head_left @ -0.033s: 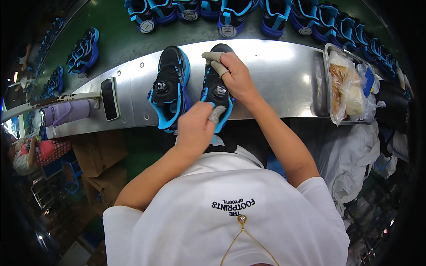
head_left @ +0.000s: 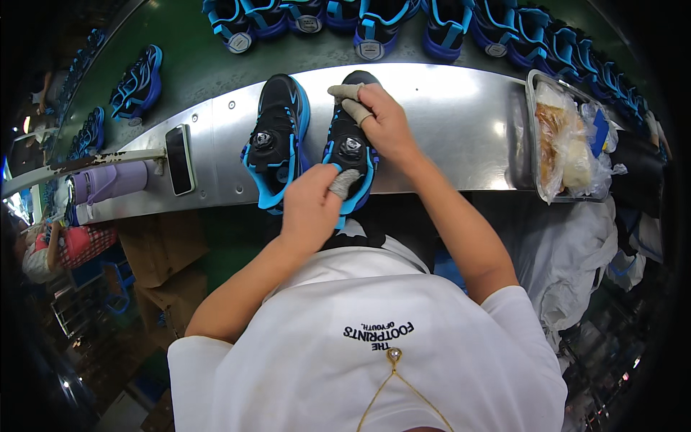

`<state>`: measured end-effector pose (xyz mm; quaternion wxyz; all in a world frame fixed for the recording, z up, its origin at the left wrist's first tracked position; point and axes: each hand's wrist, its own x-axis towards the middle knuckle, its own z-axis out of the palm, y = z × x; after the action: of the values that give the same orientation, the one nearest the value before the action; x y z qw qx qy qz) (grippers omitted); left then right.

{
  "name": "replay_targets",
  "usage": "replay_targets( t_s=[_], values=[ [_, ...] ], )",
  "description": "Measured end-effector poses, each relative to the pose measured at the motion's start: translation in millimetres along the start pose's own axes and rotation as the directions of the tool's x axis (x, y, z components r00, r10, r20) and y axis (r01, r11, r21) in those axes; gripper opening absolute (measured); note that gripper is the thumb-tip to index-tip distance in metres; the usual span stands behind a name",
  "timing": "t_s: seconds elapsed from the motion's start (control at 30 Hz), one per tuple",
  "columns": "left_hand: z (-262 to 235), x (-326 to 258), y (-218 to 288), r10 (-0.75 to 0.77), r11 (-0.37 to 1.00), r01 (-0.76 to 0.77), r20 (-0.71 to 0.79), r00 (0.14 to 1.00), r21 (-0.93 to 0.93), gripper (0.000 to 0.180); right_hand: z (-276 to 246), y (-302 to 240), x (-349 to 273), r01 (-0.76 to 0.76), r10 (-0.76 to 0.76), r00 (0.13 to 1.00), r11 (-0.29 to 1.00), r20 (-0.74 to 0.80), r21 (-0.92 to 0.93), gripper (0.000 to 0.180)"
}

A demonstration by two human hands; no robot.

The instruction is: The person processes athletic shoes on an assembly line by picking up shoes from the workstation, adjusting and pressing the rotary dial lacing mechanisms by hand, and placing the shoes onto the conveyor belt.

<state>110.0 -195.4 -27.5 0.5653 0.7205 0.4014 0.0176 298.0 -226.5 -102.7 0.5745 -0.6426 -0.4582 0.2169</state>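
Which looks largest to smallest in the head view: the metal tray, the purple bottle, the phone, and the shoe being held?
1. Metal tray
2. Held shoe
3. Purple bottle
4. Phone

Bottle and phone look close; fisheye bending near the rim makes that pair unsure.

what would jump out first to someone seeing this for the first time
Most likely the pair of black-and-blue shoes on the shiny metal bench at centre: the right shoe is gripped by both hands, the left hand at its near end and the right hand at its far end, fingertips wrapped in tape. The left shoe lies beside it, and a row of matching shoes runs along the green belt behind.
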Motion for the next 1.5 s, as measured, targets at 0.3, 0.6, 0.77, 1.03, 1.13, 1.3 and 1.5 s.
replay_targets(
  t_s=[0.3, 0.6, 0.77, 1.03, 1.13, 1.3, 1.5],
  values=[
    [1, 3, 4, -0.237, 0.737, 0.339, 0.246, 0.940, -0.585, 0.018, -41, -35, -5, -0.299, 0.097, 0.748, 0.933, 0.656, 0.202, 0.040],
    [-3, 1, 9, -0.252, 0.780, 0.351, 0.254, 0.934, -0.518, 0.017, -33, -67, -17, -0.261, 0.244, 0.877, 0.965, 0.413, -0.017, 0.040],
    [1, 2, 8, -0.269, 0.771, 0.366, 0.254, 0.929, -0.521, 0.017, -34, -57, -7, -0.341, 0.210, 0.793, 0.931, 0.572, 0.130, 0.039],
    [-9, 5, 3, -0.217, 0.785, 0.355, 0.311, 0.925, -0.508, 0.016, -32, -47, -15, -0.151, 0.110, 0.888, 0.987, 0.447, 0.057, 0.044],
    [-9, 5, 2, -0.229, 0.771, 0.367, 0.310, 0.923, -0.521, 0.016, -42, -53, -3, -0.222, 0.134, 0.789, 0.972, 0.599, 0.076, 0.045],
    [2, -1, 3, -0.260, 0.770, 0.361, 0.258, 0.931, -0.526, 0.017, -28, -68, -19, -0.168, 0.201, 0.891, 0.979, 0.408, -0.115, 0.035],
    [-3, -1, 2, -0.247, 0.794, 0.349, 0.260, 0.933, -0.497, 0.019, -2, -65, -47, -0.157, 0.168, 0.982, 0.980, 0.087, -0.124, 0.030]
  ],
)
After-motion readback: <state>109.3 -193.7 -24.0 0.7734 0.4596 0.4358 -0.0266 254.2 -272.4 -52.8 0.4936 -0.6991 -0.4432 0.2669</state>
